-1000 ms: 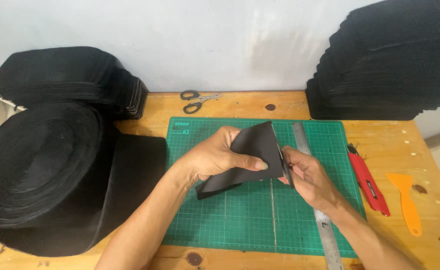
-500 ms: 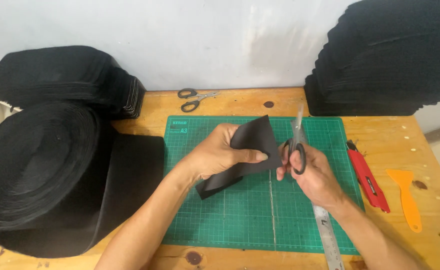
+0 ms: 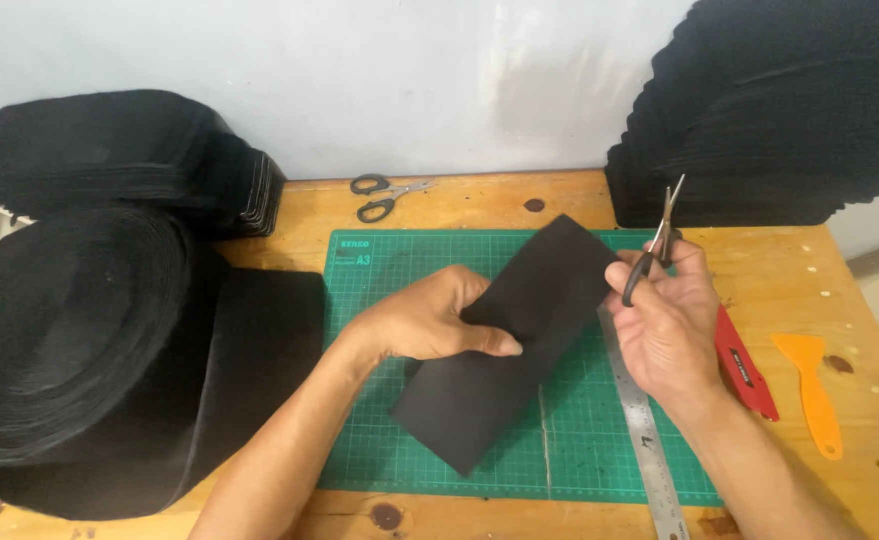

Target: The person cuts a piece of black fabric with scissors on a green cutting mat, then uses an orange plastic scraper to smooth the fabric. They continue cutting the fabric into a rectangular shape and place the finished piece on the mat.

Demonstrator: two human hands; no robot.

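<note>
The left hand (image 3: 430,322) pinched the black strip (image 3: 505,345) near its middle, thumb on top, holding it over the green cutting mat (image 3: 360,420) at the centre of the worktop (image 3: 460,205). The strip's long axis ran from the mat's near edge up toward the far right corner. The right hand (image 3: 665,320), its grip closed through the handles of small scissors (image 3: 657,240) with blades slightly parted and pointing away, sat just right of the strip's far end, nearer to it.

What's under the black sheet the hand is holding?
Under the black sheet lies the green cutting mat, and a steel ruler runs beside its right edge. The left hand pins the sheet; whatever it covers is hidden.
</note>
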